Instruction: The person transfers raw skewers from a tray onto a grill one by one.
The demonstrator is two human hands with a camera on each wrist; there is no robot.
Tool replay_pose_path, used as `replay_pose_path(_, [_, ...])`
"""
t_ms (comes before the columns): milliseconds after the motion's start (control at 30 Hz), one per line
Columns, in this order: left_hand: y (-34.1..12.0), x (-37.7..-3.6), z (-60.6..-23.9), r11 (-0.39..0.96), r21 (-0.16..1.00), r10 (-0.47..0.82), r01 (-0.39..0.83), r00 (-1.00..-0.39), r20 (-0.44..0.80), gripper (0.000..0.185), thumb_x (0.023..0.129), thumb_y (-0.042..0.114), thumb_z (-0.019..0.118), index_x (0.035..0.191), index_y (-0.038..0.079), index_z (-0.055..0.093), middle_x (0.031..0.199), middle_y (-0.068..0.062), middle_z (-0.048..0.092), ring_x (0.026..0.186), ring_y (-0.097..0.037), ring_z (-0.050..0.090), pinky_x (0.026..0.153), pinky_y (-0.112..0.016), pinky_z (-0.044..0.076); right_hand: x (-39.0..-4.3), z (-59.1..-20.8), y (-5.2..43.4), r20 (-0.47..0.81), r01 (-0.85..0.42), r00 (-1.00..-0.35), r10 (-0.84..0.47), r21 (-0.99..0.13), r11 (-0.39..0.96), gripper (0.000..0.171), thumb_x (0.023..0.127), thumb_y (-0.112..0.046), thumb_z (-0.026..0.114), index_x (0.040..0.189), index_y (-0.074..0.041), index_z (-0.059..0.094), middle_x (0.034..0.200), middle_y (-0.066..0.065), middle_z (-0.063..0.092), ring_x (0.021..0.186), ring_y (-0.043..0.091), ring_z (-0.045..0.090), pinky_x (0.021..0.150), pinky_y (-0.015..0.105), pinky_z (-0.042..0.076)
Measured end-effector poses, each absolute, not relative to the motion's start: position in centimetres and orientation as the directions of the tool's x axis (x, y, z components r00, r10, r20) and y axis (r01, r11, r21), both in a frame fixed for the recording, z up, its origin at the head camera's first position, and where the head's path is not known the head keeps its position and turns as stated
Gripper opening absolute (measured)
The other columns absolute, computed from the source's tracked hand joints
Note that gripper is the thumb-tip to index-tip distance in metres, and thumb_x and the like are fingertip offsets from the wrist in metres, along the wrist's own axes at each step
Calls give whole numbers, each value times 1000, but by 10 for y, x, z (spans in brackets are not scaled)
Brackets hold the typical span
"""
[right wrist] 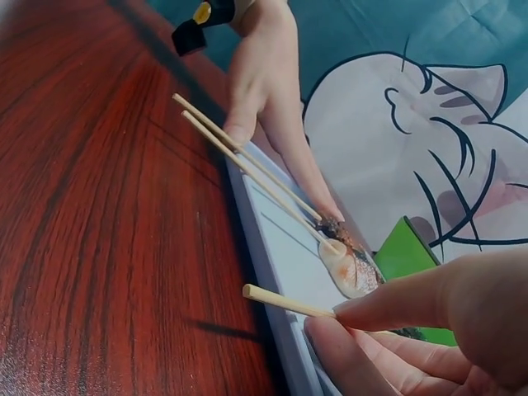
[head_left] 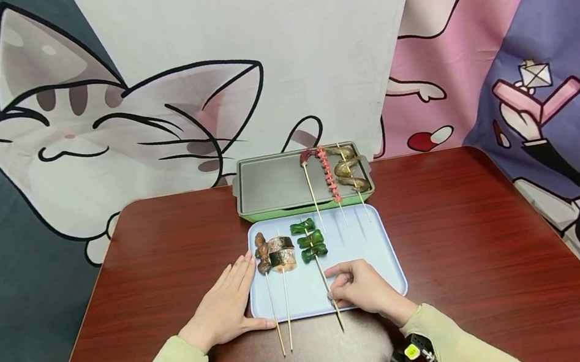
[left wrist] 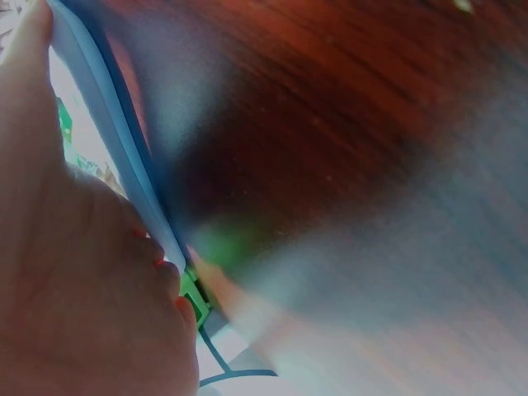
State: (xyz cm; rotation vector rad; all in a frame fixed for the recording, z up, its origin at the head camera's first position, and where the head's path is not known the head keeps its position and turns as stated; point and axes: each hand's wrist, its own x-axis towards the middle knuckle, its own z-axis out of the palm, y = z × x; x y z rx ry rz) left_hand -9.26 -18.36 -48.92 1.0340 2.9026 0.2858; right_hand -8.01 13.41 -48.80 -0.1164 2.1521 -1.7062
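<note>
Pale blue plastic, the tray [head_left: 366, 250] sits on the dark red desk [head_left: 471, 242] just in front of a green grill pan [head_left: 269, 190], close enough that skewers can bridge the two. Three skewers [head_left: 331, 178] lie on the pan's right side, their sticks reaching back over the tray's far edge, so the food rests on the plate while the handles stay off it.

The left hand [head_left: 227, 307] lies flat with straight fingers against the tray's left rim, holding nothing; it looks placed to keep the tray from sliding. Beside its fingertips lie the mushroom skewer [head_left: 262, 253] and the fish skewer [head_left: 281, 253], food on the tray and sticks jutting over the near edge onto the desk.

The right hand [head_left: 363, 288] pinches the stick of the green pepper skewer [head_left: 311, 241] between thumb and fingertips, low down near its bare end; the right wrist view shows that end poking out past the fingers [right wrist: 388, 305]. The peppers themselves lie on the tray's middle, just right of the fish.
</note>
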Motion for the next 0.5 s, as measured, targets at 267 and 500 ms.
replay_pose_path(267, [-183, -93, -488, 769, 195, 624, 609, -781, -22, 122, 82, 81, 59, 155, -12, 27, 163, -26, 22, 150, -38, 22, 121, -49, 22, -79, -483, 135, -253, 194, -917, -307, -958, 210, 40, 85, 8, 69, 124, 15, 62, 80, 13, 70, 69, 19, 70, 63, 34, 62])
replay_pose_path(500, [-182, -92, -488, 771, 199, 621, 605, -783, -25, 122, 82, 81, 58, 155, -12, 27, 163, -26, 22, 150, -38, 22, 121, -49, 22, -77, -476, 134, -242, 189, -913, -328, -965, 183, 41, 86, 8, 69, 125, 16, 61, 82, 16, 71, 70, 21, 70, 64, 35, 62])
